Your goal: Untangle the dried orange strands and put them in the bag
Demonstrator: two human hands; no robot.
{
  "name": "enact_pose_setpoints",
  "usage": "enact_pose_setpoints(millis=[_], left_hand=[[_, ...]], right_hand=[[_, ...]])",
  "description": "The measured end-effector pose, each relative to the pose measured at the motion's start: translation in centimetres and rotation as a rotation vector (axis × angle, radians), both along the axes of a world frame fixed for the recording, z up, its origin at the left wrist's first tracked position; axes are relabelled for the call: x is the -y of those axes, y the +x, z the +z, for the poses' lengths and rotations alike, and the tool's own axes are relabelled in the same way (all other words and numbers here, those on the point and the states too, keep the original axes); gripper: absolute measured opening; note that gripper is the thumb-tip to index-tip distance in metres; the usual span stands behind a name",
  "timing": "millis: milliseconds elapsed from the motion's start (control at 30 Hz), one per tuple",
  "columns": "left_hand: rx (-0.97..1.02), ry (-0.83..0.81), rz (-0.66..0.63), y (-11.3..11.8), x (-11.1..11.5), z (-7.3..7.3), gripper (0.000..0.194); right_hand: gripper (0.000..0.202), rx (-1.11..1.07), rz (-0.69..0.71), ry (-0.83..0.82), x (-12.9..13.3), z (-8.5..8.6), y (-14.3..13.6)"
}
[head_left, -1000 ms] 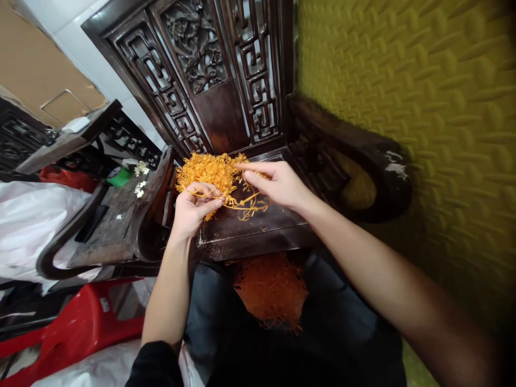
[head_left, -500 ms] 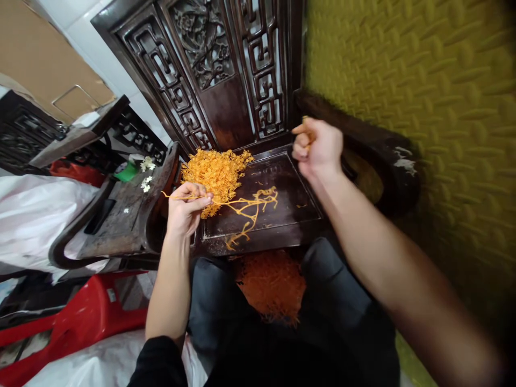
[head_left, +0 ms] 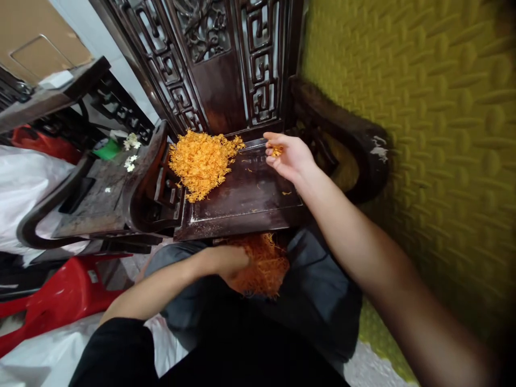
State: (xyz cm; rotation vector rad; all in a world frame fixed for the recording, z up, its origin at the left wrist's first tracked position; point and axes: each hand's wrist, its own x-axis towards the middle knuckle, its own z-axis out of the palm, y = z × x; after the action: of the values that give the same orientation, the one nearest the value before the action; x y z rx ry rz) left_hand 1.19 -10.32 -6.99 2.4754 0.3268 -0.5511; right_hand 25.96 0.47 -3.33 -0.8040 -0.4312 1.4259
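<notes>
My right hand (head_left: 288,156) hovers over the right of the dark wooden seat (head_left: 250,201), its fingers curled around small orange pieces (head_left: 276,152). My left hand (head_left: 236,263) reaches down between my knees to a mass of orange-red stringy strands (head_left: 264,269); its fingers are blurred and hidden there. On the left of the seat lies a heap of bright orange curly bits (head_left: 203,164). A few loose orange scraps (head_left: 286,193) are scattered on the bare wood.
The seat belongs to a chair with a carved back (head_left: 220,86) and a curved right armrest (head_left: 363,134). A yellow textured panel (head_left: 423,107) rises at the right. Leftward stand another wooden chair (head_left: 102,209), a green roll (head_left: 107,149), a red plastic stool (head_left: 72,287) and white sacks (head_left: 32,193).
My left hand has dropped from above the seat to the strands between my knees, and the branched orange stem it held is no longer seen. My right hand has moved left, its fingers loosened somewhat.
</notes>
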Motion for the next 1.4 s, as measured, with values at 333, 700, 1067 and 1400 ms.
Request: enact_pose_setpoints(millis=[333, 700, 1067, 1400], left_hand=[[0.74, 0.971, 0.501, 1.2, -7.7, 5.5, 0.053], [0.749, 0.992, 0.473, -6.2, -8.4, 2.8, 0.046], [0.649, 1.141, 0.788, -11.6, -3.6, 0.8, 0.049], [0.48, 1.151, 1.52, -23.7, 1.6, -2.1, 0.052]], right_hand=[[0.011, -0.281, 0.393, 0.019, 3.9, -0.4, -10.6], [0.048, -0.332, 0.841, 0.21, 7.5, 0.6, -13.8], [0.06, -0.245, 1.228, 0.176, 8.7, -1.4, -17.2], [0.06, 0.136, 1.129, 0.25, 9.1, 1.3, -12.0]])
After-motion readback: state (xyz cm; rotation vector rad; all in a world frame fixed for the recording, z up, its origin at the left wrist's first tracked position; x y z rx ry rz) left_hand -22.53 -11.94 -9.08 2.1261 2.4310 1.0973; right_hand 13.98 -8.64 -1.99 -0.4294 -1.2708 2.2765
